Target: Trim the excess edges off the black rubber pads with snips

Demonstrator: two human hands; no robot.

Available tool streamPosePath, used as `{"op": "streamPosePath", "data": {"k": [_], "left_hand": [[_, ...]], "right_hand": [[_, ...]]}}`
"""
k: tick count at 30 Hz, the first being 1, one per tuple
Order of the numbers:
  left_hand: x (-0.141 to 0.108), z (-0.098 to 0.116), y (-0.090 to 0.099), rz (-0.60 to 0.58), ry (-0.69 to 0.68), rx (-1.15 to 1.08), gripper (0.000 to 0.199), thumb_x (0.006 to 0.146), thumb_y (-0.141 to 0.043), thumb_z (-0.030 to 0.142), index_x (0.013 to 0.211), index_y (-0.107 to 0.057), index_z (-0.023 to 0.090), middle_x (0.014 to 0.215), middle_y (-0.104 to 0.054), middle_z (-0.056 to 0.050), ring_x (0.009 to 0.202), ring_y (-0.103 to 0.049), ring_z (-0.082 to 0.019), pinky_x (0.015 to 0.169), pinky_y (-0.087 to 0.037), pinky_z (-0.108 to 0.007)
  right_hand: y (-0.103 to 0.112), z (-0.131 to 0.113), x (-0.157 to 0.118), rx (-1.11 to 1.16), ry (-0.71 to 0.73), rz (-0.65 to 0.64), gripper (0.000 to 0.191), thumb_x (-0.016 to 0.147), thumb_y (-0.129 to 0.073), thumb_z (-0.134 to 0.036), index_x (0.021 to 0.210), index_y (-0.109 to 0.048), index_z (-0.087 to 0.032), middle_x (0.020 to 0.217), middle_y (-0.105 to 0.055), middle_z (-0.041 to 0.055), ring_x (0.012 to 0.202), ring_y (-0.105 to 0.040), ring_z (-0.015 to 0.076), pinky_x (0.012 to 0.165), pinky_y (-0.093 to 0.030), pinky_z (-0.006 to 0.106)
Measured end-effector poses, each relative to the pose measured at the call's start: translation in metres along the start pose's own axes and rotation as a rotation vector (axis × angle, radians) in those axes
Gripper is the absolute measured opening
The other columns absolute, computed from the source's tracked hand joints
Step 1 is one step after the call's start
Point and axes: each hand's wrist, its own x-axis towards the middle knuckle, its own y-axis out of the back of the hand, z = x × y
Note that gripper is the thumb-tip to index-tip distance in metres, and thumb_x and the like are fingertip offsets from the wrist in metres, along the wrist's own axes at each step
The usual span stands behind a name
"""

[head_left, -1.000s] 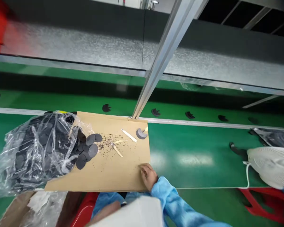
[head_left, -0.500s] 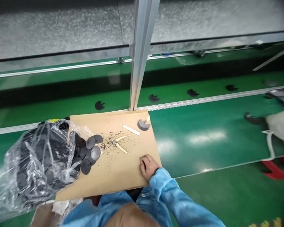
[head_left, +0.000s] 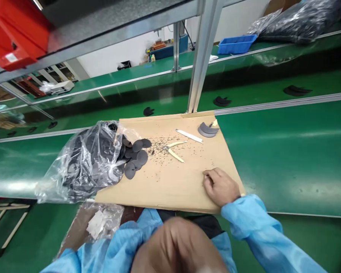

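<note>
Right hand [head_left: 222, 187], lower right, loosely curled on cardboard [head_left: 170, 191], seemingly empty; left hand [head_left: 179, 246], bottom centre, blurred, grip unreadable. Nippers [head_left: 166, 147], centre: best lifted by handles [head_left: 176, 155].

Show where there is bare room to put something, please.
Free: near part of the cardboard, between black discs and right hand; the green surface right of the cardboard. Crowded: its left, with plastic bag and discs; its middle, with pliers and black crumbs.

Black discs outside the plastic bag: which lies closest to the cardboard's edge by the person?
The disc lowest in view, beside the bag; the other loose discs sit farther from that edge.
</note>
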Motion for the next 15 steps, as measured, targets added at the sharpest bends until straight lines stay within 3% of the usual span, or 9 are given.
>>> {"op": "streamPosePath", "data": {"k": [3, 6, 10, 12, 15], "left_hand": [[-0.015, -0.003, 0.035, 0.027, -0.095, -0.23, 0.031, 0.065, -0.076, 0.047, 0.086, -0.067, 0.024, 0.075, -0.062, -0.004, 0.069, -0.058, -0.019, 0.063, -0.046, -0.032], [-0.029, -0.01, 0.085, 0.16, -0.21, -0.49, 0.034, 0.058, -0.082, 0.019, 0.087, -0.064, 0.017, 0.076, -0.059, -0.001, 0.067, -0.053, -0.012, 0.061, -0.042, -0.024], [-0.047, -0.028, 0.144, 0.374, -0.339, -0.484, 0.029, 0.064, -0.081, 0.019, 0.087, -0.063, 0.013, 0.071, -0.059, -0.001, 0.059, -0.049, -0.009, 0.056, -0.038, -0.021], [-0.053, -0.032, 0.155, 0.451, -0.423, -0.434, 0.033, 0.066, -0.081, 0.026, 0.09, -0.063, 0.013, 0.078, -0.062, -0.003, 0.062, -0.051, -0.009, 0.057, -0.04, -0.022], [-0.066, -0.03, 0.15, 0.511, -0.486, -0.355, 0.036, 0.066, -0.082, 0.031, 0.09, -0.062, 0.014, 0.083, -0.065, -0.004, 0.064, -0.053, -0.01, 0.06, -0.043, -0.022]], "right_hand": [[-0.003, -0.004, -0.002, -0.073, -0.049, -0.012, 0.025, 0.087, -0.045, -0.027, 0.092, -0.068, -0.019, 0.091, -0.066, 0.0092, 0.082, -0.06, 0.021, 0.066, -0.043, 0.031], [-0.007, -0.006, -0.003, -0.087, -0.073, -0.038, 0.022, 0.085, -0.049, -0.026, 0.093, -0.068, -0.018, 0.094, -0.067, 0.0117, 0.088, -0.06, 0.0217, 0.074, -0.044, 0.031], [-0.015, -0.001, 0.002, -0.123, -0.113, -0.083, 0.018, 0.081, -0.055, -0.025, 0.092, -0.068, -0.018, 0.088, -0.067, 0.0128, 0.091, -0.06, 0.0227, 0.079, -0.045, 0.032], [-0.017, 0.002, 0.003, -0.146, -0.14, -0.064, 0.017, 0.08, -0.055, -0.025, 0.091, -0.068, -0.02, 0.087, -0.066, 0.0124, 0.093, -0.06, 0.0237, 0.078, -0.046, 0.034], [-0.018, 0.002, 0.002, -0.145, -0.162, 0.014, 0.016, 0.08, -0.054, -0.024, 0.088, -0.067, -0.022, 0.083, -0.065, 0.0114, 0.094, -0.059, 0.0258, 0.079, -0.046, 0.037]]}}
